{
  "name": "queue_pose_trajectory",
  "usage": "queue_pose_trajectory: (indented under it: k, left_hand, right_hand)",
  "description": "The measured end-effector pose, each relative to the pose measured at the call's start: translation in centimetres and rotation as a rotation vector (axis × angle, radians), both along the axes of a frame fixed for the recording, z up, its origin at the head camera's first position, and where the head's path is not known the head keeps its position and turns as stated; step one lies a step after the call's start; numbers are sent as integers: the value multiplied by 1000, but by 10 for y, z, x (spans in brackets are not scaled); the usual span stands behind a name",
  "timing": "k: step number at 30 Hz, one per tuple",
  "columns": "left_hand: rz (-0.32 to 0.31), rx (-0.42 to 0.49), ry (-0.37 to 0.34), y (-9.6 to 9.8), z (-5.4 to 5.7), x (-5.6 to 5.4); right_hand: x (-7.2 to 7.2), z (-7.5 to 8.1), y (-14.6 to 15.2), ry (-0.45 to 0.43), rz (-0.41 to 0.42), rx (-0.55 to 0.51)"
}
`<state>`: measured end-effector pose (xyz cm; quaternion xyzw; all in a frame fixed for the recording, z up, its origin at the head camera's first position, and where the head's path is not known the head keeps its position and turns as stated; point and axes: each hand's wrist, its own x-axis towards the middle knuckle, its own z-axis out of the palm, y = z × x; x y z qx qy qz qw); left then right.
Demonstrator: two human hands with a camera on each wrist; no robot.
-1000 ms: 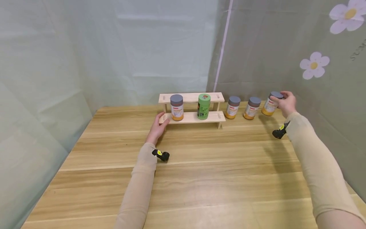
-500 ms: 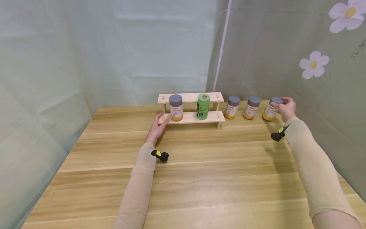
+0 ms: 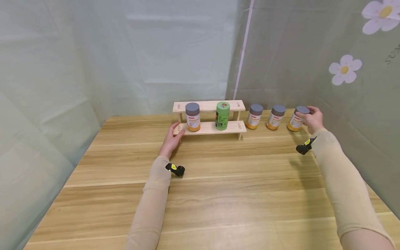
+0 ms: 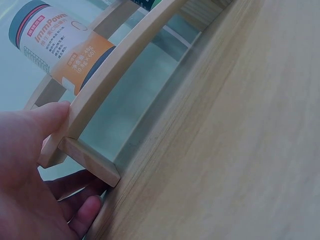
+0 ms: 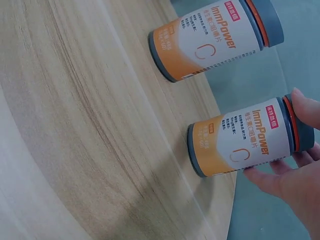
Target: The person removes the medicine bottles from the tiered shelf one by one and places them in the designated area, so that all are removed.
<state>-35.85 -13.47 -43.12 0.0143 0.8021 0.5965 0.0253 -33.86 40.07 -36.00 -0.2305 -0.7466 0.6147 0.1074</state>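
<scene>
My left hand (image 3: 171,140) grips the left end of a small two-tier wooden shelf (image 3: 208,128). In the left wrist view the thumb (image 4: 52,117) lies on the lower board and the other fingers are beside and behind its leg. A grey-capped vitamin bottle (image 3: 192,118) and a green canister (image 3: 222,116) stand upright on that board. At the far right my right hand (image 3: 313,120) holds another vitamin bottle (image 5: 240,140) around its grey cap, thumb on one side and fingers on the other. This bottle stands upright on the table, the last of the row.
Two matching vitamin bottles, a nearer one (image 3: 253,117) and a middle one (image 3: 275,118), stand between the shelf and my right hand. Behind the wooden table (image 3: 218,194) hangs a pale curtain (image 3: 175,52). A grey flowered curtain (image 3: 353,104) borders the right side.
My right hand has lowered its bottle, which was tilted and higher a second ago, to stand upright on the table. The left hand and shelf have stayed put.
</scene>
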Motion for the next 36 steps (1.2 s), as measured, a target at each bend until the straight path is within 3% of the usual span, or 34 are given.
queue_pose_trajectory:
  k: [7,11,31,36]
  left_hand:
    - [3,-10,-9,0,-2,-1]
    - [0,-10,-15,0,-2,-1]
    - [-6,-23,-9,-4,-1,0]
    - [-6,-21,-13,-2,-1,-1]
  right_hand:
    - [5,-2,-1,-11,79,-72]
    - [9,-6,2,-36,146,-52]
    - [2,-17,5,-9,222,-21]
    - [2,-18,13,-25,254,43]
